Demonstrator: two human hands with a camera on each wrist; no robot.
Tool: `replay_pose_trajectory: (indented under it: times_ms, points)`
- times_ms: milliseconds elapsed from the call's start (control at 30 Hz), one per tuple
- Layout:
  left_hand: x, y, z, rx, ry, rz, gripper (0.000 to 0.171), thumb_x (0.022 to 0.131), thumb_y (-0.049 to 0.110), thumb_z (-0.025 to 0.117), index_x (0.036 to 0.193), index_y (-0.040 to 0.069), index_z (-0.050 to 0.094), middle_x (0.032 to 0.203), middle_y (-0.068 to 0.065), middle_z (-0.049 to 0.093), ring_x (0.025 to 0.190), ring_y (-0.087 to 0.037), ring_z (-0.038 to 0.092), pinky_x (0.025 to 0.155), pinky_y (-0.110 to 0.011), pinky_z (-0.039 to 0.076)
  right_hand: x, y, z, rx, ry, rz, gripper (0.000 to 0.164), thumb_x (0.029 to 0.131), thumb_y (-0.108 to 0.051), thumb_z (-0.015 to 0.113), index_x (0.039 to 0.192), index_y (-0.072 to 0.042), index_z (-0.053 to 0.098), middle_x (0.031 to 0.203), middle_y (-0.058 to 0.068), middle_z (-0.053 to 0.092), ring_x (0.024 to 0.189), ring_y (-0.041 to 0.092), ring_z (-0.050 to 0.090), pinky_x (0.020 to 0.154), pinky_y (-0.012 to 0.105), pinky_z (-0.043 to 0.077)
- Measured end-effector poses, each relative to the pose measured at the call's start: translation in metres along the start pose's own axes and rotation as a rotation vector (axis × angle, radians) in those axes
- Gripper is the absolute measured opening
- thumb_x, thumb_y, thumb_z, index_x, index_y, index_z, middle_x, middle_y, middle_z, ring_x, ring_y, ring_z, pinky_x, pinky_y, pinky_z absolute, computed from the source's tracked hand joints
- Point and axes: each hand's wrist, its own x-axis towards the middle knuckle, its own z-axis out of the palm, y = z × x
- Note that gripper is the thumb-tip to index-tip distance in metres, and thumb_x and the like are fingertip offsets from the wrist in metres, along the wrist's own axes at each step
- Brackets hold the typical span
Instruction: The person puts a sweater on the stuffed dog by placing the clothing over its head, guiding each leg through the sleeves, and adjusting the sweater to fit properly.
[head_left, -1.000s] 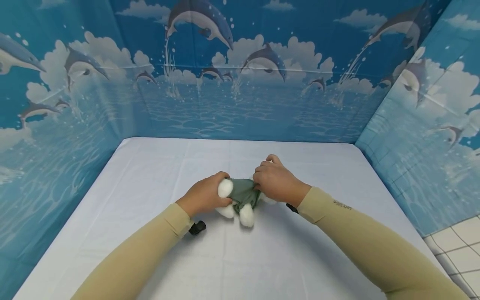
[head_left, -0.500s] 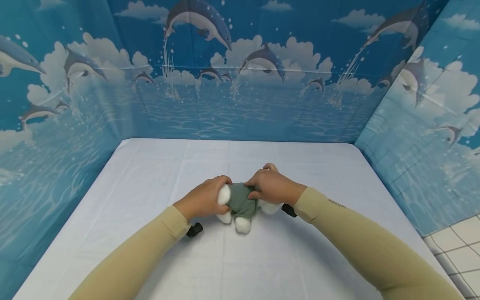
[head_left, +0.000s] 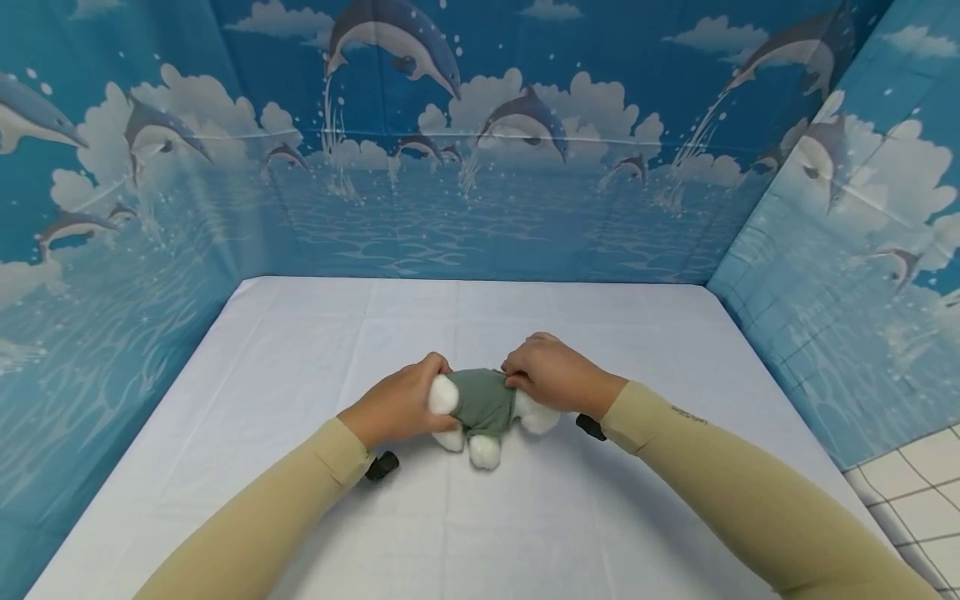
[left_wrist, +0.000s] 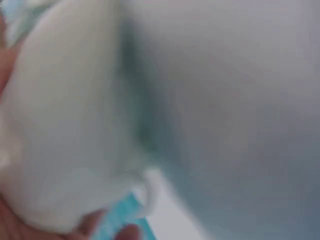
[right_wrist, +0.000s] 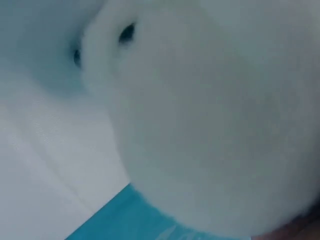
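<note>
A white plush toy [head_left: 484, 452] wearing a green shirt [head_left: 482, 403] lies on the white table, its head [right_wrist: 200, 115] toward the right; dark eyes show in the right wrist view. My left hand [head_left: 400, 403] grips the toy's left end, thumb on the near side and fingers on the far side. In the left wrist view, white fluff [left_wrist: 70, 120] fills much of the picture, with blurred fingertips around it. At the shirt's right edge, by the neck, my right hand [head_left: 558, 375] pinches the green cloth. Its other fingers are curled and partly hidden.
The white-covered table [head_left: 480, 533] extends around the toy. Blue dolphin-print curtains [head_left: 480, 217] stand along its back and sides. Black wrist cameras [head_left: 382, 466] hang beneath both wrists. White tiles [head_left: 911, 492] show beyond the right edge.
The shirt, bunched and lifted earlier, now lies smoother across the toy's body. My right hand came down and left, then shifted slightly right along the collar. My left hand keeps its grip, slightly lower.
</note>
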Motion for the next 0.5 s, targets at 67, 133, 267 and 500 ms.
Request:
replay_pose_trajectory:
  times_ms: [67,133,267,500]
  points:
    - [0.001,0.007,-0.005,-0.007,0.002,-0.012,0.058,0.086,0.052,0.085,0.121,0.018,0.054,0.105,0.0,0.064,0.086,-0.013,0.061,0.074,-0.034,0.052,0.001,0.0,0.002,0.014,-0.036,0.005,0.036,0.099,-0.023,0.076,0.132,-0.011,0.07,0.125,0.003,0.075,0.114,0.022,0.071,0.117,0.05,0.043]
    - [0.004,0.012,-0.006,-0.013,0.007,-0.009,0.06,0.086,0.059,0.082,0.119,0.017,0.056,0.103,0.0,0.064,0.085,-0.014,0.06,0.074,-0.034,0.052,0.002,-0.001,0.005,0.017,-0.079,0.009,0.053,0.098,-0.029,0.078,0.145,-0.01,0.062,0.136,0.005,0.07,0.123,0.025,0.068,0.117,0.052,0.042]
    - [0.008,0.014,-0.003,-0.006,-0.004,0.001,0.054,0.089,0.053,0.082,0.12,0.017,0.056,0.105,0.001,0.065,0.087,-0.012,0.062,0.076,-0.032,0.054,0.003,-0.001,0.009,0.006,-0.129,0.026,0.064,0.093,-0.036,0.082,0.148,-0.012,0.061,0.138,0.004,0.069,0.128,0.027,0.063,0.119,0.051,0.04]
    - [0.003,0.001,0.001,-0.027,-0.022,-0.046,0.048,0.085,0.04,0.088,0.119,0.02,0.06,0.108,0.004,0.069,0.089,-0.01,0.065,0.076,-0.032,0.056,0.0,-0.001,0.007,0.002,-0.099,0.025,0.041,0.091,-0.031,0.084,0.126,-0.012,0.075,0.125,0.003,0.075,0.124,0.026,0.065,0.119,0.048,0.041]
